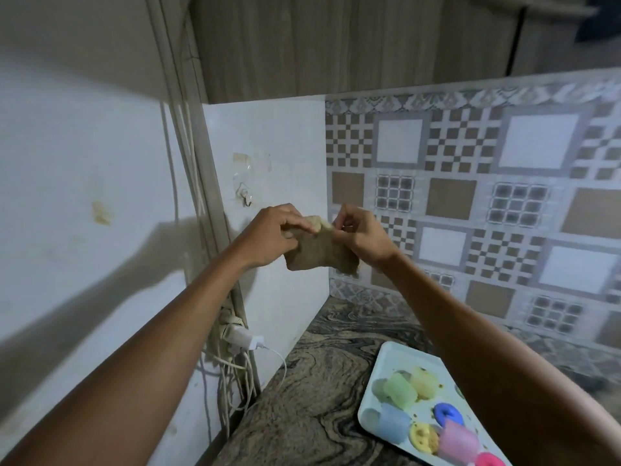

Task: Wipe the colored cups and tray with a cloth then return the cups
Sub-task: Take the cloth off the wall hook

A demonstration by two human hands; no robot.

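White wall [84,196] filled the left side, with a bundle of pale cables [232,375] running down its corner and a white charger [243,339] plugged in low among them. Higher on the adjoining panel, a small clear hook [245,196] was stuck just up and left of the hands.

Both bare forearms reached up and forward from the lower corners, converging at mid-height in front of the wall. The left hand [272,235] was turned palm inward, its fingers [295,223] curled over and pinching the upper left edge of a brown cloth [319,253]. The cloth hung between the two hands, bunched along the top and loose below, well above the desk [319,381]. The right hand [361,235] faced the left one with the wrist bent, its fingers [342,218] curled and pinching the cloth's upper right edge.

Behind the right hand, grey, white and tan patterned tiles [470,196] covered the back wall. Below, on the swirled stone desk, a pale tray [381,361] sat under the right forearm, which hid part of it. A green cup [400,391], a yellow cup [425,381], a blue cup [391,423] and a pink cup [458,438] lay on their sides on the tray, with a few blurred coloured round pieces among them.
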